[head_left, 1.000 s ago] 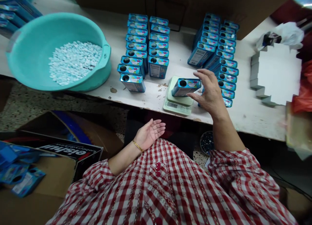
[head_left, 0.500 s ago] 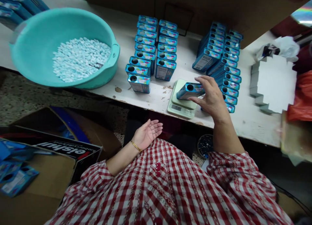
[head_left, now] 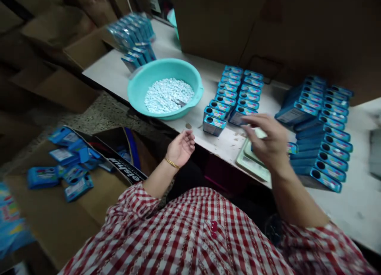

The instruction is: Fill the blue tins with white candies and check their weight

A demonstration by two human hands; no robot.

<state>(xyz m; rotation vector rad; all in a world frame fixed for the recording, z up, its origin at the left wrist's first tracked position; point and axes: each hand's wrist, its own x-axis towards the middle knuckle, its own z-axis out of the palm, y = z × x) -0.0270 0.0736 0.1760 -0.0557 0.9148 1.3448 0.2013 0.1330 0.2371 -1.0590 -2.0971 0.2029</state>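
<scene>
My right hand (head_left: 266,138), blurred, hovers over the pale green kitchen scale (head_left: 250,164) with thumb and fingers apart and nothing seen between them. Behind that hand a blue candy tin (head_left: 293,148) lies on the scale, mostly hidden. The fingertips point at two rows of upright blue tins (head_left: 214,124) with round dark holes in their tops. Palm up, my left hand (head_left: 181,149) is held in front of the table edge, empty, its fingers loosely curled. Beyond it stands a turquoise basin (head_left: 165,117) of small pale candies (head_left: 168,94), a dark scoop handle (head_left: 181,103) among them.
More upright tins (head_left: 330,166) fill rows right of the scale. Wrapped blue packs (head_left: 131,31) are stacked at the table's far left end. Below left, an open carton (head_left: 32,211) holds loose blue tins (head_left: 79,187). A large brown cardboard panel (head_left: 220,25) stands behind the table.
My right hand has let go of the tin on the scale and moved left off it. My left hand has risen slightly, fingers more curled. The view has swung left.
</scene>
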